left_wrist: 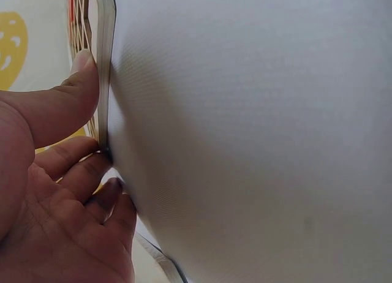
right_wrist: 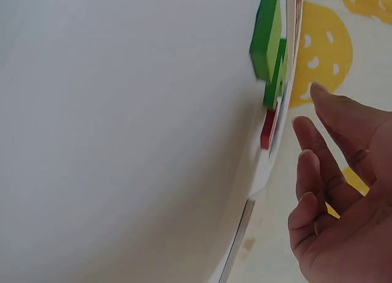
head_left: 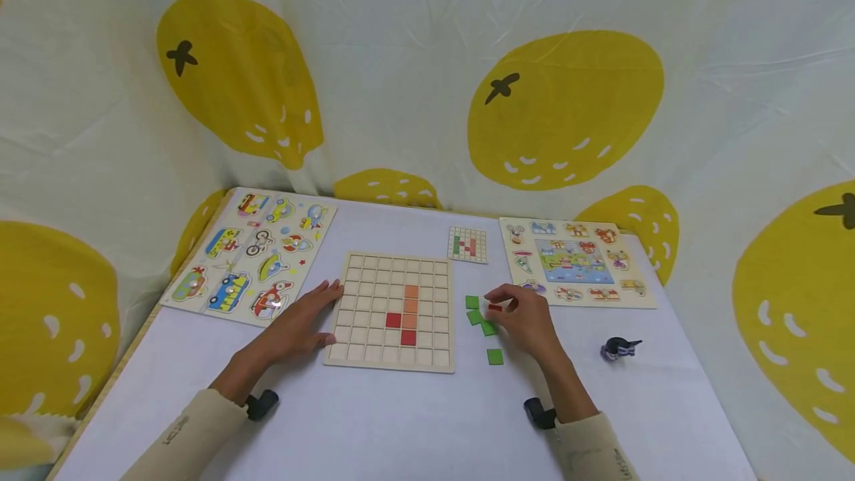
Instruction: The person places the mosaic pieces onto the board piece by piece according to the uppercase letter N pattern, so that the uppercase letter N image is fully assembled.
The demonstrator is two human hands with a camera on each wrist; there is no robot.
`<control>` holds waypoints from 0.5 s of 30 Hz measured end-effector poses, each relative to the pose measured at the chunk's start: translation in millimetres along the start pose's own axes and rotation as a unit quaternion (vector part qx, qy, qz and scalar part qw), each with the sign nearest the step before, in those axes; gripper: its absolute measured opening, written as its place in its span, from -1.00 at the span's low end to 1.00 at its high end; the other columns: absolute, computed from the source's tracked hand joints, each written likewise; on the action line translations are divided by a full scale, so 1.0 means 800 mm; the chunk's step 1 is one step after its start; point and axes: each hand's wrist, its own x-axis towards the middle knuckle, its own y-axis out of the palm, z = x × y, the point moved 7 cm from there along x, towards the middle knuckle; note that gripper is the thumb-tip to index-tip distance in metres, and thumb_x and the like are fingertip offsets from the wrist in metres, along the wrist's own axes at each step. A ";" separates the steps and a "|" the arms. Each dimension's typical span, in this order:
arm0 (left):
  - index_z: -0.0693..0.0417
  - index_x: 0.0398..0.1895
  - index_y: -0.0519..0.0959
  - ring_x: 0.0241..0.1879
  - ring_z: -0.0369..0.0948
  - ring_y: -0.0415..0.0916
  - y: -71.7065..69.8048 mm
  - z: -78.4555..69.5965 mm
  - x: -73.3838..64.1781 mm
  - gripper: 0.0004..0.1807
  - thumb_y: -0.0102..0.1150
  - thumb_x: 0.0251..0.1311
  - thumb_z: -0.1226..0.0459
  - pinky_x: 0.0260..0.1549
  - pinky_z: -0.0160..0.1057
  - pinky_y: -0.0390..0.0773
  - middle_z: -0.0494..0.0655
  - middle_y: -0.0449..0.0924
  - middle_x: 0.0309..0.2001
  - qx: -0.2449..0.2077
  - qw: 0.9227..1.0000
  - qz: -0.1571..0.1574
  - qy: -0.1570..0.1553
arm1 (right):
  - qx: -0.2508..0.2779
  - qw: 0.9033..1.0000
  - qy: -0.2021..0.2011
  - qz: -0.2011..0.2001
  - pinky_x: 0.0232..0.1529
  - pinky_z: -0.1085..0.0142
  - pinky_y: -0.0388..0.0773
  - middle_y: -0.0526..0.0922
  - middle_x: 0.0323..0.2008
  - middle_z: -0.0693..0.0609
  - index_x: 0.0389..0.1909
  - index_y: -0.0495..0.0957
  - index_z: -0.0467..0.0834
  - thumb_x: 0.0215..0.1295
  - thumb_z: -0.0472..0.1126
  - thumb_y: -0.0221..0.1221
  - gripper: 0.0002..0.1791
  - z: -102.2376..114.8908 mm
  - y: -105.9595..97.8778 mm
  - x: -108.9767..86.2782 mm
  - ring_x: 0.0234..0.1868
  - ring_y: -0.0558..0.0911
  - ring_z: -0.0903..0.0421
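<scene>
A wooden grid board (head_left: 364,365) lies in the middle of the table, with red and orange square tiles in some cells. My left hand (head_left: 300,325) rests along the board's left edge, thumb and fingers spread; in the left wrist view the thumb (left_wrist: 82,75) touches the rim. To the board's right, my right hand (head_left: 528,321) hovers over a red tile (head_left: 495,307). Seen from the right wrist, its thumb and fingers stand apart with nothing between them, and the red tile (right_wrist: 268,128) lies on the table. Several green tiles (head_left: 495,356) lie beside it.
A small pattern card (head_left: 467,245) lies behind the board's right corner. A vehicle puzzle (head_left: 267,254) is at the left, another picture puzzle (head_left: 581,262) at the back right. A small black object (head_left: 618,348) sits right of my right hand. A lemon-print curtain (head_left: 414,80) hangs behind.
</scene>
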 end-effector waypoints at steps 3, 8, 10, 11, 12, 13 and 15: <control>0.15 0.67 0.20 0.69 0.24 -0.02 -0.001 0.000 -0.001 0.04 0.56 0.14 0.34 0.58 0.37 0.13 0.14 0.11 0.69 -0.001 1.000 -0.004 0.005 | -0.010 1.000 0.010 0.000 -0.10 0.24 0.48 0.81 -0.04 -0.01 -0.02 0.79 -0.02 0.26 -0.23 0.50 -0.73 -0.007 -0.005 0.002 -0.09 0.54 -0.02; 0.15 0.67 0.21 0.69 0.24 -0.02 -0.002 -0.001 -0.002 0.02 0.55 0.15 0.34 0.58 0.37 0.14 0.13 0.11 0.69 -0.001 1.000 -0.006 0.005 | -0.016 1.000 0.020 0.009 -0.11 0.26 0.50 0.80 -0.02 -0.04 -0.01 0.79 -0.05 0.27 -0.29 0.47 -0.72 -0.015 -0.006 0.005 -0.09 0.54 -0.02; 0.14 0.67 0.21 0.69 0.24 -0.02 -0.003 -0.001 -0.003 0.02 0.54 0.16 0.34 0.58 0.37 0.14 0.13 0.11 0.69 0.000 1.000 -0.005 0.004 | -0.020 1.000 0.022 0.010 -0.12 0.26 0.50 0.81 -0.03 -0.04 -0.01 0.80 -0.05 0.27 -0.31 0.46 -0.72 -0.016 -0.007 0.006 -0.10 0.54 -0.02; 0.14 0.67 0.21 0.69 0.24 -0.02 -0.002 -0.001 -0.002 0.02 0.54 0.16 0.34 0.58 0.37 0.14 0.13 0.11 0.70 0.000 1.000 -0.004 0.003 | -0.024 0.999 0.022 0.010 -0.12 0.26 0.49 0.81 -0.03 -0.04 -0.01 0.80 -0.06 0.27 -0.32 0.46 -0.72 -0.016 -0.007 0.006 -0.12 0.54 -0.01; 0.14 0.67 0.20 0.69 0.24 -0.02 -0.002 -0.001 -0.002 0.02 0.54 0.16 0.34 0.59 0.36 0.13 0.13 0.11 0.70 -0.002 1.000 -0.004 0.003 | -0.028 0.999 0.023 0.011 -0.14 0.26 0.48 0.81 -0.04 -0.04 -0.02 0.80 -0.06 0.27 -0.33 0.46 -0.72 -0.016 -0.007 0.006 -0.13 0.54 -0.01; 0.14 0.67 0.21 0.69 0.25 -0.01 -0.002 -0.001 -0.002 0.02 0.55 0.16 0.33 0.57 0.38 0.14 0.14 0.11 0.69 0.000 1.000 -0.004 0.006 | -0.033 0.999 0.022 0.012 -0.15 0.25 0.48 0.80 -0.06 -0.04 -0.02 0.80 -0.07 0.26 -0.33 0.45 -0.72 -0.016 -0.006 0.006 -0.15 0.54 0.00; 0.14 0.67 0.20 0.69 0.25 -0.01 -0.001 0.000 -0.002 0.03 0.55 0.15 0.34 0.58 0.37 0.13 0.14 0.11 0.69 -0.004 1.000 -0.003 0.007 | -0.041 0.999 0.021 0.015 -0.18 0.25 0.46 0.79 -0.09 -0.04 -0.02 0.80 -0.08 0.26 -0.34 0.45 -0.72 -0.016 -0.006 0.006 -0.17 0.53 0.01</control>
